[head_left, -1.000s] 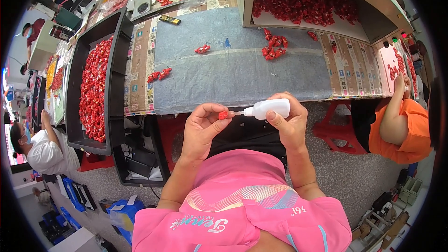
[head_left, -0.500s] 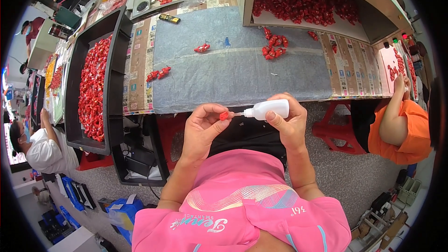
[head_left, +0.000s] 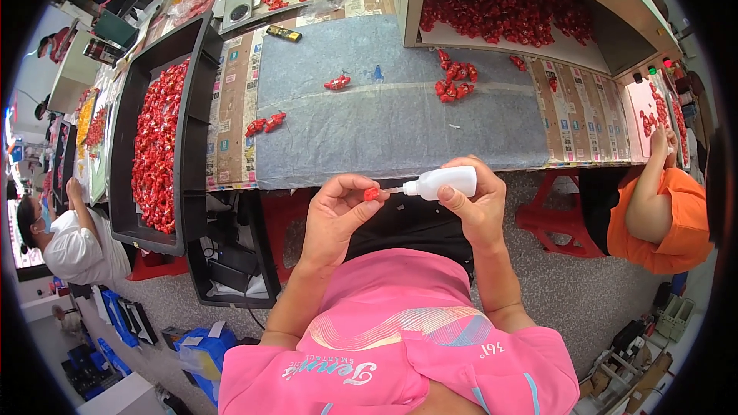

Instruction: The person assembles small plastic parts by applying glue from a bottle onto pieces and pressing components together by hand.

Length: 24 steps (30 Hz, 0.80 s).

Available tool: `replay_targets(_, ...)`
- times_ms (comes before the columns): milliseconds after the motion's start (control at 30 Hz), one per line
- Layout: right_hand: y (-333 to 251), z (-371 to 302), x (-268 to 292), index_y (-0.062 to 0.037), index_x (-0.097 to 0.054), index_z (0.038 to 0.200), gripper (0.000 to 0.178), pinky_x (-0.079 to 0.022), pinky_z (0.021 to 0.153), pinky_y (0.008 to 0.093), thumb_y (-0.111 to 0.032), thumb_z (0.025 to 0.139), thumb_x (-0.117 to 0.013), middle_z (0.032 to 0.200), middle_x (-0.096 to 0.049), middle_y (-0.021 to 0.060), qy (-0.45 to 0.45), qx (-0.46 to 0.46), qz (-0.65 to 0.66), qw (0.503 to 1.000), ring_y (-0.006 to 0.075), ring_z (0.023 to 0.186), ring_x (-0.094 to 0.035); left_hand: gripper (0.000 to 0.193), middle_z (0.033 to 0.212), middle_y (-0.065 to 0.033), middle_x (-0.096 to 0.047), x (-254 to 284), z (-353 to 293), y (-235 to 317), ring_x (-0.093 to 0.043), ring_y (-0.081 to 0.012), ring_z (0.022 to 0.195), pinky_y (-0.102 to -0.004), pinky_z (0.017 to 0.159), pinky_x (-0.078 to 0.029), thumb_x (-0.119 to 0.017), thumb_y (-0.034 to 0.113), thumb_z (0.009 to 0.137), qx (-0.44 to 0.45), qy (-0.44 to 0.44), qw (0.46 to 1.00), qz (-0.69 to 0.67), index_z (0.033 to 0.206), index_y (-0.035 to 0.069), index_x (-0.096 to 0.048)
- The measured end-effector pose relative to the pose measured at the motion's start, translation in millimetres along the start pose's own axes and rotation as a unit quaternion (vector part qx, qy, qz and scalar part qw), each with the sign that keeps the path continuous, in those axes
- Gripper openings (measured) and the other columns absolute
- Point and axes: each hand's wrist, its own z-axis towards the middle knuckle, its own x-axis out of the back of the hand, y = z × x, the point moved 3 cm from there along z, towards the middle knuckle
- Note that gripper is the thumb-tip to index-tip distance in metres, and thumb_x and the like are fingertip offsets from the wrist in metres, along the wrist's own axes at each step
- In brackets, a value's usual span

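Between the thumb and fingertips of my left hand [head_left: 337,211] is a small red plastic piece [head_left: 372,194]. My right hand [head_left: 478,198] is wrapped round a white squeeze bottle [head_left: 442,182] that lies sideways. Its thin nozzle points left and its tip is at the red piece; whether they touch I cannot tell. Both hands are just off the near edge of the table, above my lap. On the grey-blue table mat [head_left: 346,138] lie several red pieces: a pair [head_left: 265,124] at left, one [head_left: 337,82] farther back, and a cluster [head_left: 455,81] at right.
A black tray [head_left: 192,131] full of red pieces stands at the left. An open-fronted box [head_left: 407,8] at the back right holds a red heap. A black and yellow lighter-like object [head_left: 284,33] and a phone [head_left: 239,1] lie back left. People sit at both sides.
The red piece and the bottle's nozzle are still together, with only a slight shift of my left hand. The whole view has moved slightly.
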Motion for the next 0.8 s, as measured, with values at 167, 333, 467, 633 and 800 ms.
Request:
replay_targets(167,-0.9,2.2,-2.4,0.001,-0.062,0.095,0.031,-0.046,0.067,0.0219,-0.019,0.076,-0.077,0.09,-0.059,0.0036,0.001,0.013,0.003,1.0,0.0093,0.079,-0.057,0.021,0.097,-0.0069,-0.063,3.4,-1.2,1.9,-0.063,-0.0166,0.094,-0.0277,0.086,-0.05,-0.064,-0.007,0.081,0.013,-0.001,1.0,-0.009,0.099,0.001,-0.058)
replay_targets(333,4.8,6.7,-4.8,0.0002,-0.059,0.1,0.033,-0.045,0.065,0.0199,-0.018,0.078,-0.076,0.089,-0.06,0.0025,0.029,-0.036,0.034,0.998,0.0075,0.079,-0.056,0.023,0.099,-0.0086,-0.061,12.7,-1.4,2.0,-0.063,-0.02,0.094,-0.0314,0.084,-0.053,-0.063,-0.007,0.08,0.037,0.01,0.999,-0.037,0.101,0.001,-0.056)
replay_targets(467,19.9,32.6,-20.2,0.0005,-0.057,0.105,0.035,-0.046,0.069,0.0222,-0.015,0.079,-0.074,0.092,-0.061,0.0033,0.012,-0.004,0.02,1.0,0.0089,0.081,-0.056,0.023,0.099,-0.008,-0.061,18.3,-1.9,9.5,-0.063,-0.0199,0.093,-0.0321,0.084,-0.053,-0.062,-0.006,0.081,0.024,0.014,0.998,-0.055,0.102,0.001,-0.057)
replay_targets(633,32.0,65.0,-55.0,0.0019,-0.057,0.106,0.033,-0.047,0.077,0.0255,-0.011,0.079,-0.072,0.094,-0.063,0.0041,-0.036,0.034,-0.062,0.997,0.0113,0.086,-0.058,0.021,0.1,-0.0091,-0.062,22.6,-8.2,13.0,-0.063,-0.0207,0.094,-0.0316,0.084,-0.053,-0.061,-0.006,0.082,0.014,0.026,0.997,-0.066,0.101,0.001,-0.057)
replay_targets(800,35.4,82.1,-77.6,-0.0017,-0.059,0.106,0.032,-0.046,0.081,0.0277,-0.008,0.077,-0.07,0.092,-0.065,0.0076,-0.021,0.109,-0.231,0.967,0.0144,0.087,-0.06,0.017,0.1,-0.0054,-0.061,20.6,-15.2,14.1,-0.062,-0.0155,0.094,-0.0267,0.085,-0.05,-0.061,-0.004,0.084,0.032,0.023,0.995,-0.096,0.1,0.001,-0.058)
